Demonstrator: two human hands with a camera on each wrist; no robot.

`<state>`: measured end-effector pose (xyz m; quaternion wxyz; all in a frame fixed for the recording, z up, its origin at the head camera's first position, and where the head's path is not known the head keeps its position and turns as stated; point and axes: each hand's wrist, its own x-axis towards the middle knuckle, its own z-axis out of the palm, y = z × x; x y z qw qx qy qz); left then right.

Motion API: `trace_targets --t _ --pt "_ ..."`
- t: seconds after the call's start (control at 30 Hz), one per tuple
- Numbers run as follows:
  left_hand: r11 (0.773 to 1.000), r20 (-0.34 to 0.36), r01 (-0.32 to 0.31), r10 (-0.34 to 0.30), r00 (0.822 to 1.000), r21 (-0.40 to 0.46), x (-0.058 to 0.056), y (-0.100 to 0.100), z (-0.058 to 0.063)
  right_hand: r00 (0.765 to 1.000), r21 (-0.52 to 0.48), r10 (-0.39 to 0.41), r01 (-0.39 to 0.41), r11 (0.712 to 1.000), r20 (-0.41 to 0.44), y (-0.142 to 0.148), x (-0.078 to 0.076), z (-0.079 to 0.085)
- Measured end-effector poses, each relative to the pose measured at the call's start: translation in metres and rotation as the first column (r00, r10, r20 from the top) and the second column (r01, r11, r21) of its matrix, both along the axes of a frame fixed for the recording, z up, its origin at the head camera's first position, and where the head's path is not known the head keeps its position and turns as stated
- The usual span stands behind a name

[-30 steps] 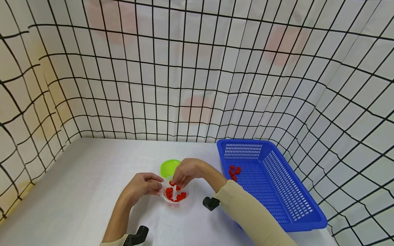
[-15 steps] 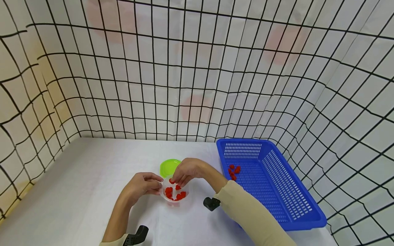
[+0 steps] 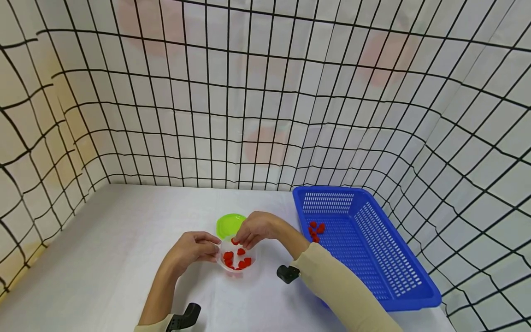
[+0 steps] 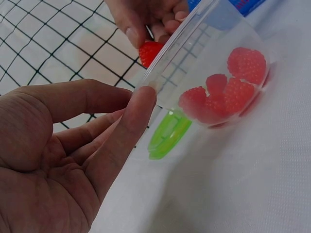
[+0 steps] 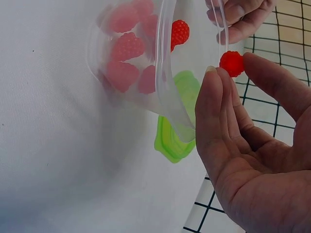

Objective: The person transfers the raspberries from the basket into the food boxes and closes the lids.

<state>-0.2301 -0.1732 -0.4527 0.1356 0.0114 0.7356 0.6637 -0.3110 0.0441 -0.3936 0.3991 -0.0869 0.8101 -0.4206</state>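
Observation:
My left hand (image 3: pixel 191 251) pinches the rim of a clear plastic tub (image 4: pixel 187 68) between thumb and fingers, as the left wrist view shows. Several red raspberries (image 4: pixel 238 94) lie at the bottom of the tub. My right hand (image 3: pixel 259 227) is over the tub's far side, holding a single raspberry (image 5: pixel 232 64) between thumb and fingertips, up at rim height. Behind the tub lies a bright green lid (image 3: pixel 229 226), its near edge partly covered by the right hand and the tub in the head view.
On the right stands a blue perforated basket (image 3: pixel 373 240) with several loose red raspberries (image 3: pixel 321 228) at its left side. Black wire netting (image 3: pixel 265 120) encloses the white table (image 3: pixel 124 244) at the back and both sides.
The right hand and its raspberry have risen slightly toward the tub's far rim, away from the raspberries inside. My left hand keeps its hold on the tub.

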Motion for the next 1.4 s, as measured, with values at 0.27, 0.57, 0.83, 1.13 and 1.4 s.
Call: trace_targets --t 0.27,0.57,0.83,1.13,1.4 --pt "1.0 0.007 0.0 0.0 1.0 0.015 0.0 0.0 0.0 0.999 0.0 -0.034 0.034 0.999 0.007 0.0 0.0 0.0" --pt "1.0 0.003 -0.007 0.007 1.0 0.005 0.0 0.001 0.002 0.999 -0.007 -0.04 0.04 0.999 0.007 0.002 -0.001 -0.001" --pt "1.0 0.01 -0.016 0.016 1.0 -0.004 0.0 0.001 0.001 1.0 -0.011 -0.017 0.017 1.0 0.002 0.006 -0.002 0.001" --pt "1.0 0.012 -0.013 0.014 1.0 -0.004 0.0 0.003 0.001 0.998 -0.004 -0.033 0.033 0.999 -0.054 0.027 -0.01 0.023" --pt "1.0 0.018 -0.016 0.016 1.0 0.003 0.002 0.002 0.001 0.987 -0.012 -0.121 0.12 0.993 -0.104 0.057 -0.02 0.045"
